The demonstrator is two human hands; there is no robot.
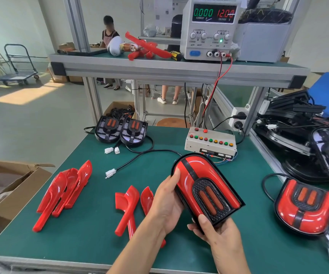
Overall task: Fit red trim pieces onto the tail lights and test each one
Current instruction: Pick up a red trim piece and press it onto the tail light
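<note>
- Tail light (pixel 203 186), red trim already on it, sits in both our hands above the green worktop (pixel 92 240), just in front of the grey test box (pixel 209 142).
- Our left hand (pixel 166 202) grips its left edge, thumb laid on the red shell and the fingers curled underneath.
- Our right hand (pixel 217 232) holds the near corner, thumb pressed on the black rim, the other fingers hidden beneath.
- A black cable (pixel 140 156) runs from the held unit away to a white plug (pixel 110 173) lying loose left of the test box.
- Loose red trim pieces (pixel 129 206) lie just left of our left hand; a larger stack of trim pieces (pixel 64 186) lies further left.
- A cardboard box (pixel 7 190) stands off the worktop's left edge; we cannot tell its contents.
- A second trimmed tail light (pixel 306 206) rests right of the held one.
- Two untrimmed tail lights (pixel 121 129) lean at the far edge, left of the test box.
- Above the test box, a shelf carries a power supply (pixel 209 30) reading 0.000 and 12.00.
</note>
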